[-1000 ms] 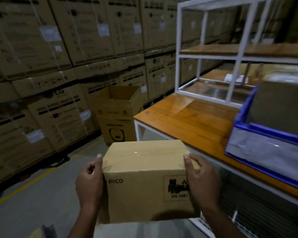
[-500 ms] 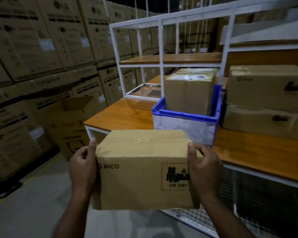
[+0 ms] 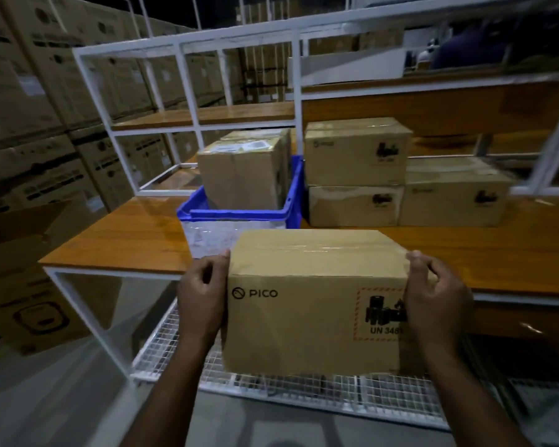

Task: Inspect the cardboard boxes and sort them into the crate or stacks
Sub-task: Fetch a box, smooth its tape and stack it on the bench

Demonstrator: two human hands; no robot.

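Note:
I hold a taped cardboard PICO box (image 3: 310,304) in front of the wooden table (image 3: 123,240), its printed side with a UN 3481 label facing me. My left hand (image 3: 202,298) grips its left end and my right hand (image 3: 436,301) grips its right end. Behind it a blue crate (image 3: 291,201) stands on the table with one cardboard box (image 3: 242,175) inside. Right of the crate is a stack of two PICO boxes (image 3: 355,172), with a third box (image 3: 449,198) beside them.
A white metal shelf frame (image 3: 188,88) with wooden boards rises over the table. A wire mesh shelf (image 3: 175,343) lies under the table. Large stacked cartons (image 3: 29,124) line the left wall, and an open carton (image 3: 36,285) stands on the grey floor.
The view has swung right from the wall of cartons to face the table, crate and stacks. The box stays held in both hands and is now closer to the table.

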